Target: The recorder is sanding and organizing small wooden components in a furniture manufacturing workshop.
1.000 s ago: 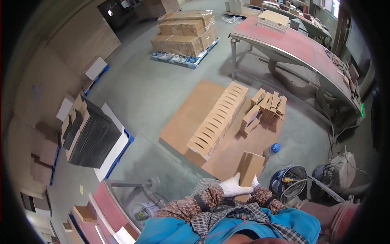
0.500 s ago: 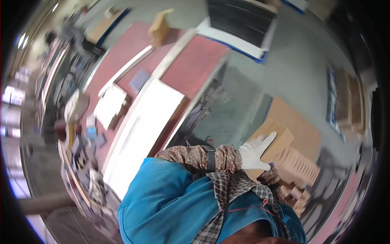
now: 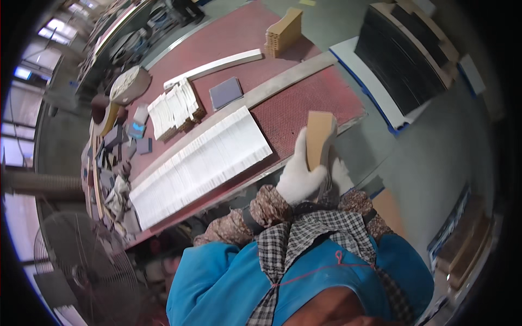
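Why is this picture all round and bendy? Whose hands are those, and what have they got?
There's no robot here, just a person in white gloves. The camera sits on their head and looks down through a very wide, curved lens, so straight edges bend. That's why you see their blue top too.

Their left hand grips a tan block. Their right hand is at its other side, partly hidden.

On the red table lie a long row of white-edged pieces, a smaller white bunch and a flat greyish-purple pad. A tan stack stands near the far end.
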Demonstrator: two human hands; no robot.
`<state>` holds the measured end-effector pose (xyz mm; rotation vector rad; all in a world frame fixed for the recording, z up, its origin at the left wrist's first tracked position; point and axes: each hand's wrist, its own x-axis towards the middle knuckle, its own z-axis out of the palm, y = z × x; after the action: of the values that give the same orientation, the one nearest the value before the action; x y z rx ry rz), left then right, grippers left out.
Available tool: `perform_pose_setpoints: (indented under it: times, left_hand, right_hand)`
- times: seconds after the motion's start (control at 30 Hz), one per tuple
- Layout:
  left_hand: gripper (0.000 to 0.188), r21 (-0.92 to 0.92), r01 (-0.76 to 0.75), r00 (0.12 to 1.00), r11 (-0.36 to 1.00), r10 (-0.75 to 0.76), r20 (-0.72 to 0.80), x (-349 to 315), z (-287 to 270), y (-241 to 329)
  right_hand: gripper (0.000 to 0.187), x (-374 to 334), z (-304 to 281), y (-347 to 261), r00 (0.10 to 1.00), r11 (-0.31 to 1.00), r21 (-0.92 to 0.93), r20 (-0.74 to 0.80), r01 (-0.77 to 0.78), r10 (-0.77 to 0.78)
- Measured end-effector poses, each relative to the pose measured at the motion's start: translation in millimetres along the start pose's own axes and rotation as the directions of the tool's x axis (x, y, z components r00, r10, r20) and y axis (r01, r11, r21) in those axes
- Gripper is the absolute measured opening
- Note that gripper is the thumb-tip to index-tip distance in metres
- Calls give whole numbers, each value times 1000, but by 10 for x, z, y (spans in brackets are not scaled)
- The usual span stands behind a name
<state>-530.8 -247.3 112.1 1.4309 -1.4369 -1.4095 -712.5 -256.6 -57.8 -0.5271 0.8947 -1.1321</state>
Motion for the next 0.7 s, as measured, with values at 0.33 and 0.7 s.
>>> perform_pose_setpoints:
  times: [0.33,0.7]
  left_hand:
    - [102,-122,-514,825,849,451,-339,641,420,667]
    - [89,605,381,838,699,16,-546,1520,261,-977]
  right_hand:
    - [55,710,456,-2202,834,693,-464,322,551,-448]
    - [94,1539,76,-1346,998,-313,-949,-42,-27,40]
